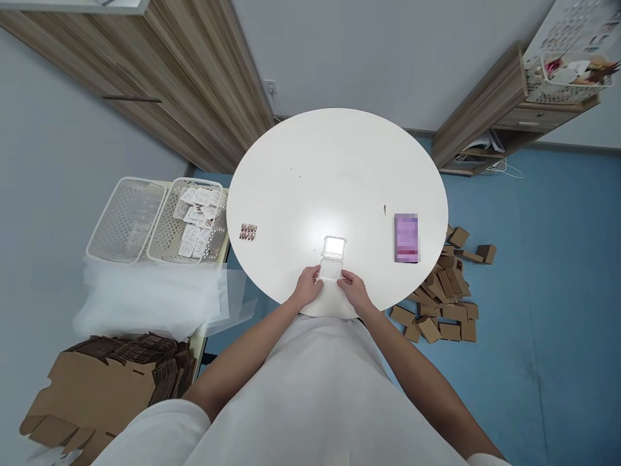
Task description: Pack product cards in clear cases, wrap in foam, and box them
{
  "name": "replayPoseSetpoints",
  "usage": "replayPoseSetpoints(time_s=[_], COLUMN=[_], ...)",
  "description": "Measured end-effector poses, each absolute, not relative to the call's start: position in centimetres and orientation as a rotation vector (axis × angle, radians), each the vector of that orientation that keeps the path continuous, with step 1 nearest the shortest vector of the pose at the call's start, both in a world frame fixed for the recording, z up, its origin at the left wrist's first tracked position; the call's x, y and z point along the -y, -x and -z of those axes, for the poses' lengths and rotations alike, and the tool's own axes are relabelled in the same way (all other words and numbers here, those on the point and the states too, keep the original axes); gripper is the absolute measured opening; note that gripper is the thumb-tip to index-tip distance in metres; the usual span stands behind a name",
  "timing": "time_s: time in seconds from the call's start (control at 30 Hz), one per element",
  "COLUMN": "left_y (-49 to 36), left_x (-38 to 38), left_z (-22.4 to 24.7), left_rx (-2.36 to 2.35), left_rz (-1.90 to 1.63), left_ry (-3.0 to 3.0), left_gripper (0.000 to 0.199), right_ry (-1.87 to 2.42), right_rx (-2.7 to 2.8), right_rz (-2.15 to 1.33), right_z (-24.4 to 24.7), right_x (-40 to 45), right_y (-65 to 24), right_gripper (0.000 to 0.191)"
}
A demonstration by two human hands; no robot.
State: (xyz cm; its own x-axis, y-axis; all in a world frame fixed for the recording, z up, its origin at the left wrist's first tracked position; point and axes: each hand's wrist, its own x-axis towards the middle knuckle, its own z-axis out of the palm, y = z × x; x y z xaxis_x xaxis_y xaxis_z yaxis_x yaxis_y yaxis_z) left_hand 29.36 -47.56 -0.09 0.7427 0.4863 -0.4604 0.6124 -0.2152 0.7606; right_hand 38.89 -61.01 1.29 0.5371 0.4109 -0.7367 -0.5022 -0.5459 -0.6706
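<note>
A small clear plastic case [331,270] with its lid folded back lies near the front edge of the round white table [339,155]. My left hand [308,286] grips its left side between thumb and fingers. On the opposite side, my right hand [354,288] pinches the case's right edge. The raised lid reflects the light; no contents can be made out. To the left sits a small sheet of shiny brown false nails [248,232]. A purple box or pack [406,238], blurred out, rests at the right. Near it is a tiny dark piece [385,210].
Left of the table stand a white basket of printed cards [196,223], another white basket [127,220], clear plastic bags [150,298] and flattened cardboard boxes [97,388]. Small cardboard boxes [449,291] are heaped on the floor at right. Wooden cabinets [194,71] flank the table.
</note>
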Motion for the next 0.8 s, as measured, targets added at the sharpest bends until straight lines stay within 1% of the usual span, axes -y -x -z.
replayPoseSetpoints(time_s=[0.1,0.27,0.47,0.63,0.7,0.8], left_y=[-29.3,-29.1,-28.3,-26.7,-25.9,-24.6], left_x=[47.7,47.9,47.7,46.2,44.9,42.3], left_z=[0.1,0.2,0.6,0.5,0.1,-0.6], left_rx=[-0.86,-0.915,-0.955,-0.965,-0.968,-0.942], left_rz=[0.16,0.146,0.162,0.183,0.185,0.179], left_ry=[-1.822,-1.78,-1.754,-1.781,-1.806,-1.843], left_gripper=[0.041,0.041,0.048,0.042,0.039,0.035], right_ry=[1.783,1.792,1.811,1.847,1.937,2.154], right_rx=[-0.101,-0.106,-0.105,-0.083,-0.035,0.07], right_rz=[-1.171,-1.165,-1.117,-1.097,-1.017,-0.784], right_z=[-1.3,-1.4,-1.3,-1.1,-1.1,-1.7], right_x=[61.0,61.0,61.2,61.2,61.2,60.7], right_y=[-39.0,-39.0,-38.9,-38.6,-38.4,-38.1], right_gripper=[0.057,0.057,0.056,0.055,0.054,0.051])
